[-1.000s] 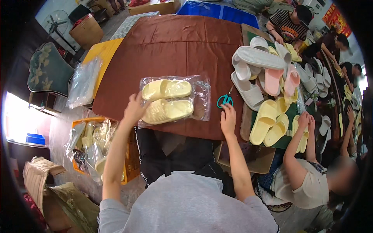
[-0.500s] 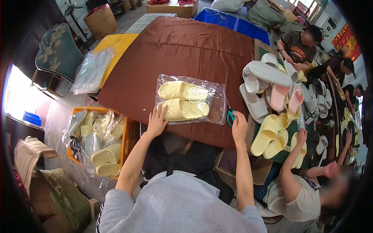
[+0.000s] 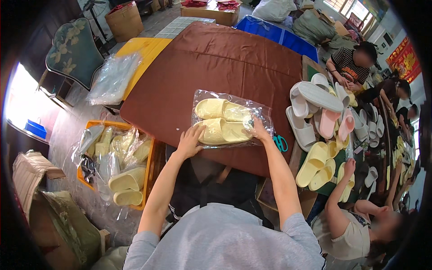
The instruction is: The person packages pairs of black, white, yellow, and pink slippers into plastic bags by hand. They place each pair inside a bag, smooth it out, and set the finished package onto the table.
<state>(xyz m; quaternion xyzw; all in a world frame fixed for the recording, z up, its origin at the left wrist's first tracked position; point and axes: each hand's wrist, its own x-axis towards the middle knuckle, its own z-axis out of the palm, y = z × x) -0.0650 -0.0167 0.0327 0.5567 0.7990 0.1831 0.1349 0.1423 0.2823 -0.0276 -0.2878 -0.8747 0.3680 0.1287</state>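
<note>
I see the brown cloth-covered bench [image 3: 207, 63] stretch well past the hands, its near edge beside them. A heap of grey, pink and yellow slippers [image 3: 320, 96] crowds its right; leftward, an orange plastic crate [image 3: 152, 164] holds pale bagged slippers [image 3: 128, 180]. Near the front edge lies a clear plastic bag [image 3: 261, 110] with two pale-yellow ribbed slippers [image 3: 213, 130]. My left hand [image 3: 189, 142] rests on its left end, grip spread; my right hand [image 3: 259, 129] touches its right, grip impossible to tell. Teal-handled scissors [image 3: 281, 144] lie near the right one.

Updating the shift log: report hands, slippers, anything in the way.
Left hand on plastic bag, near-left corner; right hand on its right end. Yellow slippers inside, side by side. Scissors close, just right of bag.
</note>
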